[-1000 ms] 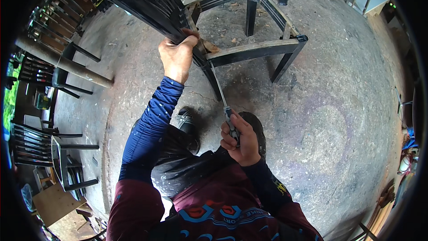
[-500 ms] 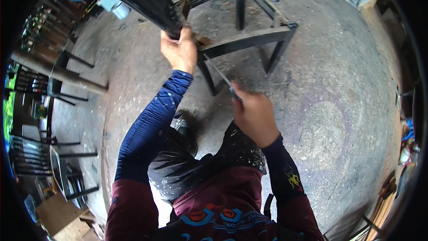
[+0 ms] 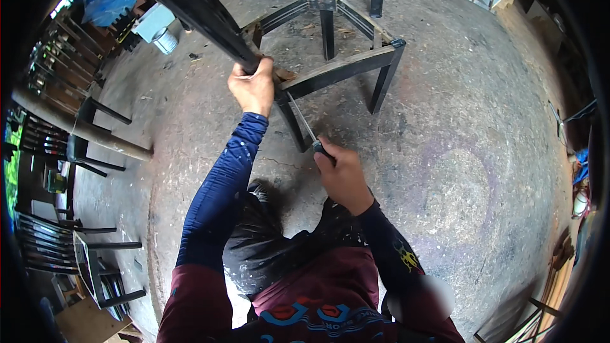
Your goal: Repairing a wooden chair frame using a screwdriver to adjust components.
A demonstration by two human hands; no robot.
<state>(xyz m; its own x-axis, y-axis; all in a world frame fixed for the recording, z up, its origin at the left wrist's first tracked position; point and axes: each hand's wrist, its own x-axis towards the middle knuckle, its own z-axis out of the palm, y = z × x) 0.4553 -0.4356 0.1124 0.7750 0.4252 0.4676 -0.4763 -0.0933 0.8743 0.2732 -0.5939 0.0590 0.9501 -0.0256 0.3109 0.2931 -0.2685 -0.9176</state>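
A dark wooden chair frame point(image 3: 343, 71) without a seat panel stands on the floor ahead of me. Its tall dark back part point(image 3: 190, 13) slants toward the upper left. Fingers and thumb of my left hand point(image 3: 252, 87) are wrapped round the lower part of that piece, beside the near left corner of the seat frame. My right hand point(image 3: 343, 174) is closed round the dark handle of a screwdriver point(image 3: 304, 121), its long thin metal shaft pointing up and left. The shaft's tip meets the frame just below that corner, by the near left leg; exact contact is hard to see.
Several dark chairs point(image 3: 47, 241) stand along the left side, with a long pole point(image 3: 82, 128) near them. A metal can point(image 3: 164, 40) and a pale box point(image 3: 152, 22) sit at the far left. Wood strips point(image 3: 540, 295) lean at the lower right.
My view has shifted, so the chair frame appears lower and a little left. My right hand has come left and down with the screwdriver, now held steeper. My left hand keeps its grip.
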